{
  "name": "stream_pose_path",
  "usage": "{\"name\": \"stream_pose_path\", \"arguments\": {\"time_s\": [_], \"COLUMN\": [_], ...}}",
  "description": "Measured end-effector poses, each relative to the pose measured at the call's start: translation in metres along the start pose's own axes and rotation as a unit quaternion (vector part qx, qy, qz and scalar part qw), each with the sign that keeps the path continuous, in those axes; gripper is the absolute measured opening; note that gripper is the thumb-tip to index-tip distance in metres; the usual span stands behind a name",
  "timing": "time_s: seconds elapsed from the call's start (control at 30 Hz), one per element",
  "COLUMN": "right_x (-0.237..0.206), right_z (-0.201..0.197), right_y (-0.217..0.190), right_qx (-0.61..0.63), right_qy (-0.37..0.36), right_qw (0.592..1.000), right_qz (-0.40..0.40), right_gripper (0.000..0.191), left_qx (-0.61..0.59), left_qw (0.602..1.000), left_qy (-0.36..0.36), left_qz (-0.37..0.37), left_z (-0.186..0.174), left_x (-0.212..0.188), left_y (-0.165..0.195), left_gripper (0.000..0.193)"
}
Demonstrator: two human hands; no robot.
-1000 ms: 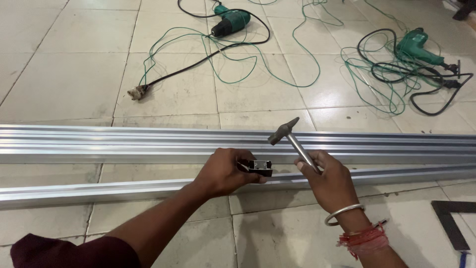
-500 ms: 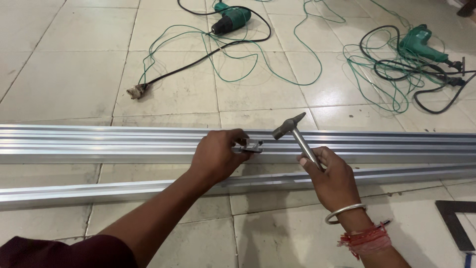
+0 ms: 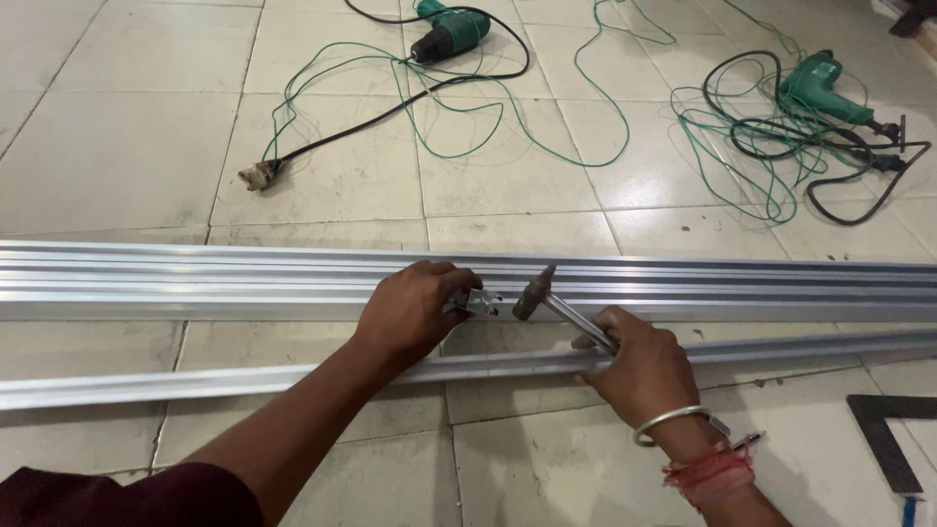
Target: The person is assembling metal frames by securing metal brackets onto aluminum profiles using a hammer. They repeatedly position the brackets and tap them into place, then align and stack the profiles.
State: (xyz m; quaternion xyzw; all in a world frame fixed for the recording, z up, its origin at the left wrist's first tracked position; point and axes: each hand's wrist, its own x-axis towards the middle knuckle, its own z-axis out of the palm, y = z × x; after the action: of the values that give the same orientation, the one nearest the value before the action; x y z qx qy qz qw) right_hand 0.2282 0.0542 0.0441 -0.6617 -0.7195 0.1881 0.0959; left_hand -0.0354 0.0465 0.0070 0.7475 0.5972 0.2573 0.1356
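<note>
Holding a small metal fitting (image 3: 475, 302) pinched in the left hand (image 3: 410, 312), fingers closed tight around it, pressed against the near edge of the wide aluminium profile (image 3: 195, 283) lying across the floor (image 3: 117, 146). Right hand (image 3: 639, 366) is wrapped fully around the handle of a hammer (image 3: 547, 303); hammer head sits just beside the fitting, nearly touching it, roughly at mid-length of the profile.

Risks as I read them:
- Fingertips of the left hand are right next to the strike point. A glancing blow likely lands on them.
- Fitting is held only by a pinch. An off-axis hit could kick it out or cock it in the channel.
- Hammer face is close to the profile's thin ribs; a miss could dent or scar the aluminium.
- Profile rests loose on smooth tiles, nothing clamps it. It may slide away from the person under impact.
- A narrower aluminium strip (image 3: 244, 383) lies under both forearms, along the near side; leaning on it could shift or bend it.
- Bangle (image 3: 669, 422) and red thread on the right wrist sit low, could snag the strip's edge.

Two green drills (image 3: 444, 27) (image 3: 825, 88) with tangled green and black cables (image 3: 488, 137) are well apart at the far side of the floor, not a factor at the strike point but a trip hazard.
</note>
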Motion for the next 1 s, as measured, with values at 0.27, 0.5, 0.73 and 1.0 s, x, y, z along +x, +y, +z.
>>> {"name": "stream_pose_path", "arguments": {"time_s": [0.27,0.5,0.73,1.0], "right_x": [-0.009,-0.011,-0.014,0.002], "right_z": [-0.004,-0.017,-0.032,-0.041], "right_y": [-0.003,0.0,0.007,0.016], "right_qx": [-0.012,-0.064,0.026,0.021], "right_qy": [-0.01,-0.08,-0.177,-0.061], "right_qw": [0.999,0.994,0.978,0.994], "right_qz": [0.028,0.048,0.104,0.088], "right_gripper": [0.032,0.03,0.044,0.046], "left_qx": [0.038,0.049,0.024,-0.016], "left_qw": [0.998,0.998,0.999,0.998], "left_qy": [0.007,-0.006,-0.02,-0.052], "left_qz": [0.041,0.027,0.037,0.018], "left_z": [0.003,0.004,0.002,-0.008], "left_x": [0.0,0.003,0.011,0.006], "left_y": [-0.008,-0.007,-0.009,0.002], "left_gripper": [0.029,0.027,0.028,0.024]}}
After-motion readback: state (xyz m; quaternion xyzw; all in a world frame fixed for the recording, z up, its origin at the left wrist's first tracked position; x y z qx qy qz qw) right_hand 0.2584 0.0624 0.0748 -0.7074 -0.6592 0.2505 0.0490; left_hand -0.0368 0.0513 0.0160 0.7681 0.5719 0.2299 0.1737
